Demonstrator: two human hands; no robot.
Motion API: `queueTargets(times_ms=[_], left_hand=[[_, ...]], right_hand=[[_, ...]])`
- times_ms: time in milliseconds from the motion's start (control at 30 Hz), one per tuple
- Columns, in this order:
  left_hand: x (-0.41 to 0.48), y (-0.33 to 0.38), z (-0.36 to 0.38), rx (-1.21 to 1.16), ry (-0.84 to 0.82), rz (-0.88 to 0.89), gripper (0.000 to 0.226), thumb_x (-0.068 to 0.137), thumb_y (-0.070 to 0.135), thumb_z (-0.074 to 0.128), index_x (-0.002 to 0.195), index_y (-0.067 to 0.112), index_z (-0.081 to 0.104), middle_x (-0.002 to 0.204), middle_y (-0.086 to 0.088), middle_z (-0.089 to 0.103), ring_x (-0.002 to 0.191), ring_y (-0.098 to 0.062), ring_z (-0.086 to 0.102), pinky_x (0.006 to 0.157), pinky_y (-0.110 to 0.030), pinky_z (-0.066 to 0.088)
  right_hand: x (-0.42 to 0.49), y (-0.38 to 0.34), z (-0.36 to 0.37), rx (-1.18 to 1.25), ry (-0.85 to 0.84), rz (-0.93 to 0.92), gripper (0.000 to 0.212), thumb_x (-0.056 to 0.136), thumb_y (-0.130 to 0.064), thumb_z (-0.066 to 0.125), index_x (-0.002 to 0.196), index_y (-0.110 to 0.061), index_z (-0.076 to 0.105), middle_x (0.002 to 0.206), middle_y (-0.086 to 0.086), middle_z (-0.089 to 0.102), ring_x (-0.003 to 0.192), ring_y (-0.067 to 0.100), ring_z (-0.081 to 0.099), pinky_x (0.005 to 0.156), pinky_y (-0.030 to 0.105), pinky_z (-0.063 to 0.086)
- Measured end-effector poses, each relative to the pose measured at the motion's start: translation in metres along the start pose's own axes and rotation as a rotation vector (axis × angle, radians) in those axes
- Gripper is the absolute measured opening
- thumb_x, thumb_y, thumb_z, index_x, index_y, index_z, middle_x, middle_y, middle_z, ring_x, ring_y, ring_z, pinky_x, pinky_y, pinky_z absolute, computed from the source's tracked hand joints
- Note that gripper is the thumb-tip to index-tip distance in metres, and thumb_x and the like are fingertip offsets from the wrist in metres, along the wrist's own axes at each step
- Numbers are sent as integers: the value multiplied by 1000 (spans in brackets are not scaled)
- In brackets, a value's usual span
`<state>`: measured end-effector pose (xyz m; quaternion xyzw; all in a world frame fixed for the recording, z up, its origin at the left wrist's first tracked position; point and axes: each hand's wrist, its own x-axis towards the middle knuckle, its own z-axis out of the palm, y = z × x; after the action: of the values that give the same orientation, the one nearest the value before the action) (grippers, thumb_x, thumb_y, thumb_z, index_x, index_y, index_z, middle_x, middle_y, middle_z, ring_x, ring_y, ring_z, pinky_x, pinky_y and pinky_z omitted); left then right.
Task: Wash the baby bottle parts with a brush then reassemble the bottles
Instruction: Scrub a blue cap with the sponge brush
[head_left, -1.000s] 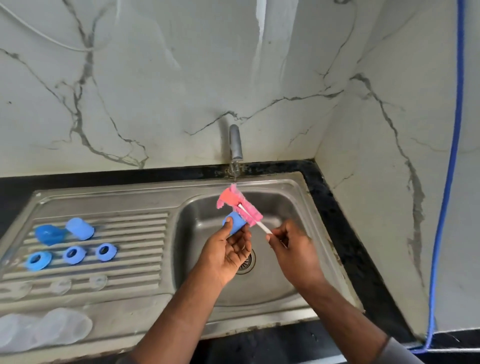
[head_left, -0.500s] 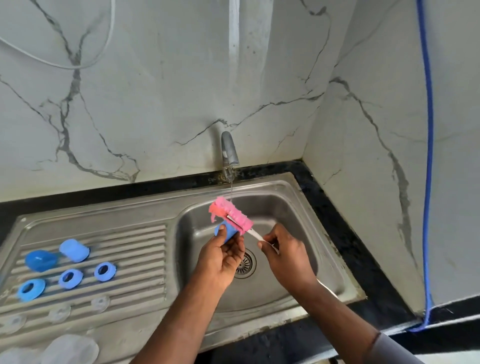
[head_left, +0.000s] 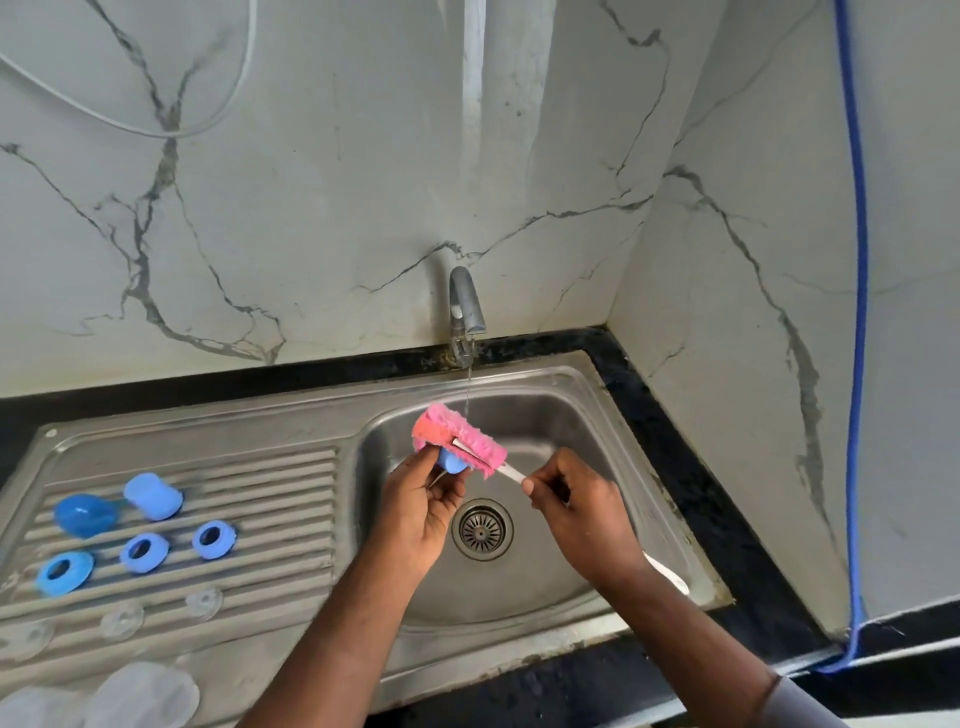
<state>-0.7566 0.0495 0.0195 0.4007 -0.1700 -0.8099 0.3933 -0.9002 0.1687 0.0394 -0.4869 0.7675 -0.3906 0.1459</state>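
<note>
Over the steel sink basin (head_left: 566, 431), my left hand (head_left: 423, 501) grips a small blue bottle cap (head_left: 453, 463). My right hand (head_left: 582, 509) pinches the white handle of a pink sponge brush (head_left: 460, 439), whose head lies on top of the cap. A thin stream of water falls from the tap (head_left: 465, 306) just behind the brush. On the ribbed drainboard (head_left: 280, 499) lie two blue caps (head_left: 153, 496), three blue collar rings (head_left: 144, 552), three clear teats (head_left: 122, 621) and clear bottles (head_left: 143, 693) at the bottom left.
The drain strainer (head_left: 482, 529) sits below my hands. A white object (head_left: 670, 574) lies in the basin behind my right forearm. Marble walls close the back and right. A blue hose (head_left: 857, 364) hangs down the right wall; black counter (head_left: 717, 499) rims the sink.
The view has tilted up a little, so the sink sits lower in frame. Both hands keep their grips; the brush head has shifted slightly over the cap.
</note>
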Motion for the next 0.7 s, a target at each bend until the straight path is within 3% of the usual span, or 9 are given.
queueTargets(times_ms=[200, 700], left_hand=[[-7, 7, -6, 119, -90, 54, 9, 99, 22, 57, 98, 16, 64, 83, -4, 69, 70, -13, 58, 64, -25, 46], [-4, 11, -15, 138, -109, 69, 12, 94, 22, 61, 101, 14, 63, 84, -3, 70, 72, -10, 62, 60, -19, 54]], right_hand=[[10, -3, 8, -27, 44, -23, 21, 91, -22, 74, 80, -18, 56, 72, -12, 67, 65, 8, 62, 58, 29, 50], [21, -4, 17, -30, 40, -72, 23, 90, -22, 75, 79, -14, 56, 71, -11, 66, 68, 9, 61, 57, 25, 44]])
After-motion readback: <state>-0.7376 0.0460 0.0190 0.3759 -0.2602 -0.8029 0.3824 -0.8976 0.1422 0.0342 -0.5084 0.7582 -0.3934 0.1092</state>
